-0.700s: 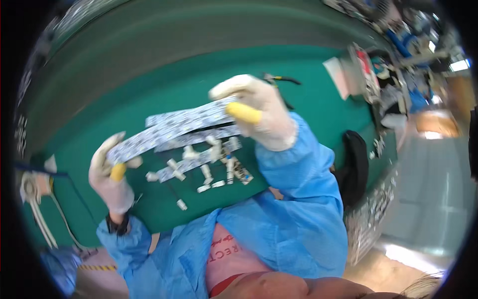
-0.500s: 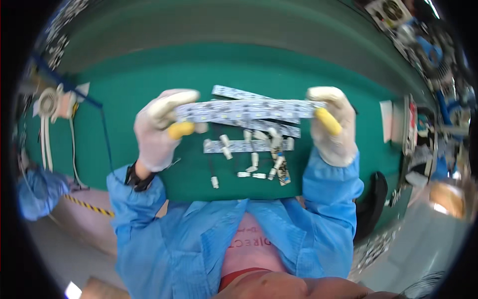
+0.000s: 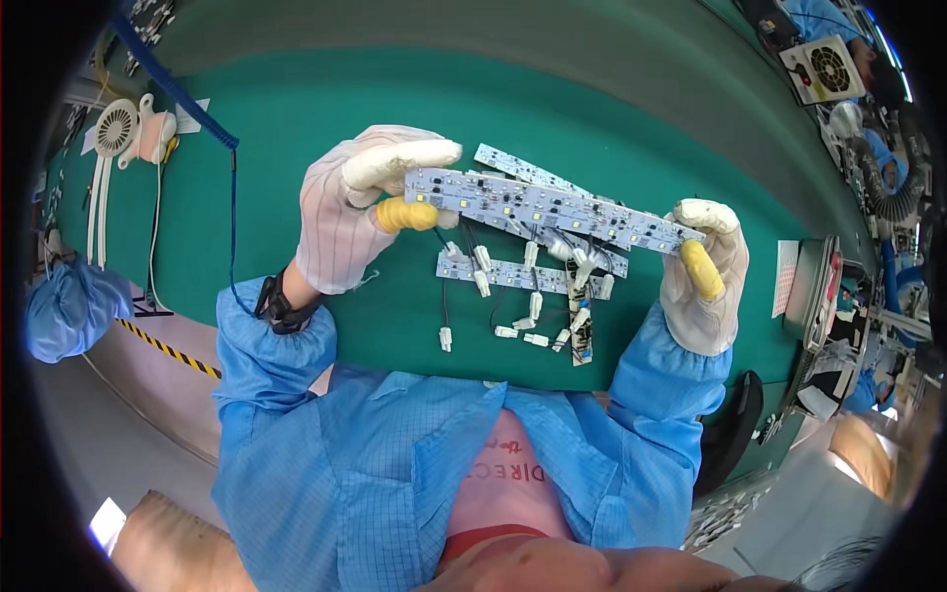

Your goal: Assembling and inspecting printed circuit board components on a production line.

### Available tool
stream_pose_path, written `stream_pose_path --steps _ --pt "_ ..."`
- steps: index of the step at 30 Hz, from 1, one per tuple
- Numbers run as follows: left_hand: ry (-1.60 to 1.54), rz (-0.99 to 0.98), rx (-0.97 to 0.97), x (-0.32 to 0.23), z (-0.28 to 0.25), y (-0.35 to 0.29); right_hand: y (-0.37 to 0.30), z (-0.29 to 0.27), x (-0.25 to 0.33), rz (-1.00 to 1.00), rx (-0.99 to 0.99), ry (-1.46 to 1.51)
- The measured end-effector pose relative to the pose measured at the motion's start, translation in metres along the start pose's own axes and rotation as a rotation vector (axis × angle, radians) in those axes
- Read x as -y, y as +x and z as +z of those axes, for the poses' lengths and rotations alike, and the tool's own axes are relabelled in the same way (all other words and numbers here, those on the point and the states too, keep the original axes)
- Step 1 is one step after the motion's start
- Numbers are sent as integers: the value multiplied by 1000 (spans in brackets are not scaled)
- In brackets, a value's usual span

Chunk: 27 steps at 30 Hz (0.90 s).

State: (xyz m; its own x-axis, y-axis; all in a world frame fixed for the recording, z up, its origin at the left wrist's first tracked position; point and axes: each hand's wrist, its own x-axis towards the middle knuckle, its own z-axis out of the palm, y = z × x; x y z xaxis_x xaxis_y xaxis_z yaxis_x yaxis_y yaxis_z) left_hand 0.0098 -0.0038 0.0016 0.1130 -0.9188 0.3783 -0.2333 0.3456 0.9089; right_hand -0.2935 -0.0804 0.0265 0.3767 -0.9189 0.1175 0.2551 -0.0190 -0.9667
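Note:
A long white LED circuit board (image 3: 547, 209) is held up above the green mat, tilted with its right end lower. My left hand (image 3: 345, 212), in a striped glove with a yellow thumb cover, pinches its left end. At the other end my right hand (image 3: 707, 276), gloved alike, grips it between thumb and fingers. Beneath it lie more LED boards (image 3: 518, 166), partly hidden by the held one. One LED board (image 3: 508, 273) rests lower, with dark wires and several white connectors (image 3: 482, 282) across it. A narrow beige-and-black piece (image 3: 580, 345) lies beside the connectors.
The green mat (image 3: 276, 109) covers the bench. A small white and pink fan (image 3: 116, 128) stands at the left, near a hanging blue coiled cord (image 3: 178, 89). On the right are a metal tray (image 3: 811, 296) and a paper sheet (image 3: 785, 276). A white fan box (image 3: 827, 71) sits far right.
The view has shifted and sharpened. Both hands still grip the same LED board, which has gone from nearly level to sloping down toward the right.

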Motion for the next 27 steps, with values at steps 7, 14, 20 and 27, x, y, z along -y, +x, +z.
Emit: stream_pose_path --steps 7,14,20,27 --pt "52 -2 91 -1 -3 4 -4 3 5 17 7 23" --pt "-217 2 40 9 0 2 -7 6 10 90 -4 -86" --pt "-119 -47 -12 15 -1 4 -7 8 12 156 17 -31" --pt "240 -109 -32 5 3 15 -3 12 18 66 154 -65"
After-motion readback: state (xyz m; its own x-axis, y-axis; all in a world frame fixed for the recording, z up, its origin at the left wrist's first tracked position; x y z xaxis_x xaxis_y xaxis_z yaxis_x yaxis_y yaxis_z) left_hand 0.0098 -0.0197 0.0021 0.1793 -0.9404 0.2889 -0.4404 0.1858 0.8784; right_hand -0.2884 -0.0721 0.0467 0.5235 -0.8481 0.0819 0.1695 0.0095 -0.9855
